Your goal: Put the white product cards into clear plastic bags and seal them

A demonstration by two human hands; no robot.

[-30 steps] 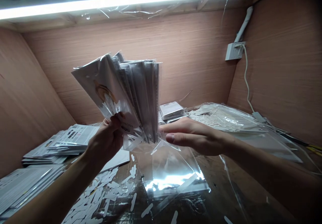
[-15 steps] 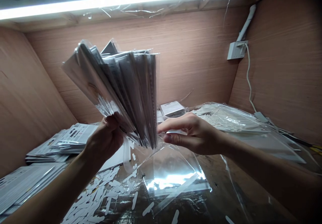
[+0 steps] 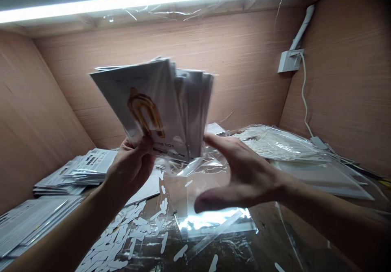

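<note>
My left hand (image 3: 132, 167) grips the lower edge of a thick stack of clear-bagged white cards (image 3: 159, 107), held upright above the table. The front card shows a gold looped shape and dark lettering. My right hand (image 3: 241, 176) is spread open just right of the stack, fingertips touching its lower right corner, thumb hanging low. A clear empty plastic sleeve (image 3: 207, 207) lies on the table under both hands.
Piles of packaged cards (image 3: 76, 170) lie at the left, and more (image 3: 27, 221) at the near left. White peel-off strips (image 3: 122, 235) litter the dark table. Clear bags (image 3: 275, 143) pile at the right. A cable (image 3: 304, 101) runs down the right wall.
The fanned stack has closed up and turned so its front card faces me. My right hand has let go of its pinch and opened, dropping slightly.
</note>
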